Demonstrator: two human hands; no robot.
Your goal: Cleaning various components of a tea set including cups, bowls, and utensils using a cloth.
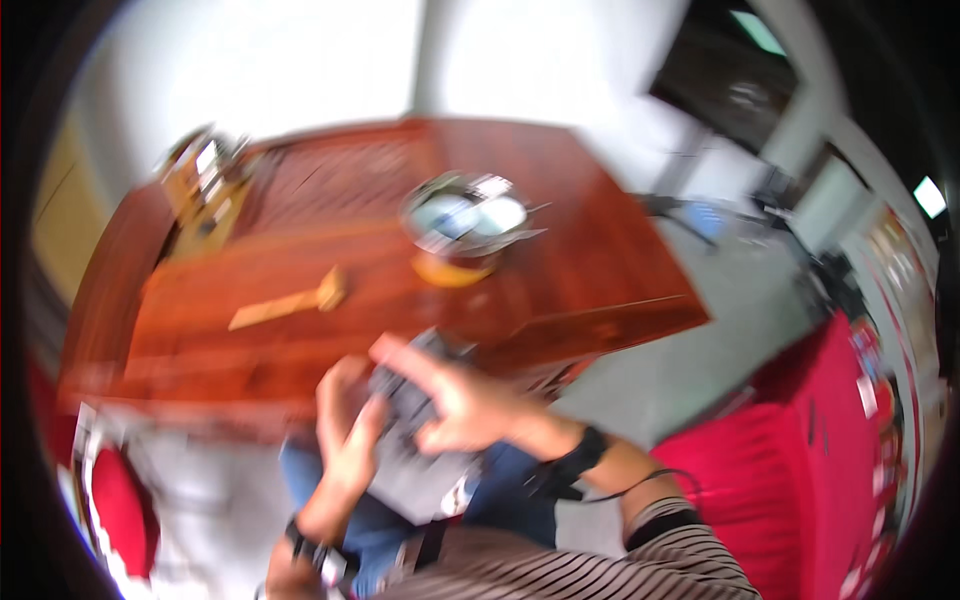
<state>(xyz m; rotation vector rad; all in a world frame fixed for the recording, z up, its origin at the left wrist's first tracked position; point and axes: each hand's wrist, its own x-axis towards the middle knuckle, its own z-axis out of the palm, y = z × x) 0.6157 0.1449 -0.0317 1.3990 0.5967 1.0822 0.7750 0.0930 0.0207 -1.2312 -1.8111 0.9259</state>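
Note:
Motion blurs the picture. My left hand point(349, 427) and my right hand point(461, 405) are both closed round a dark grey, soft-looking item point(409, 397), which seems to be cloth. They hold it above my lap, by the near edge of a reddish-brown wooden table point(577, 247). Past my hands, a light wooden tool point(289, 301), shaped like a mallet or brush, lies on the table. A round metal bowl or tray point(469, 214) with pale round things in it stands farther back, a yellow object point(454, 271) just below its near side.
At the table's back left sits a yellowish wooden box point(206, 214) with blurred items. Red cloth-covered furniture point(780, 457) is at the right. A red-seated chair point(120, 510) stands at lower left. A dark chair point(772, 195) is farther back.

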